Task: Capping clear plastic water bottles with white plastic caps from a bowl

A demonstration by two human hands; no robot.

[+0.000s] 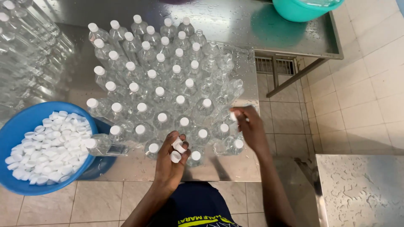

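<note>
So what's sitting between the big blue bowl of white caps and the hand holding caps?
In the head view, one clear plastic bottle lying on its side sits between the blue bowl and the left hand.

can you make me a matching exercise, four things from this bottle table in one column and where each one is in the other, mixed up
Things:
1. blue bowl
2. teal basin
3. left hand
4. right hand

Places or states:
A. at the table's far right corner
B. holds a few white caps at the near edge of the bottles
C. at the left, full of loose white caps
D. holds one cap at the right side of the bottles

Pairs: 1-C, 2-A, 3-B, 4-D
</note>
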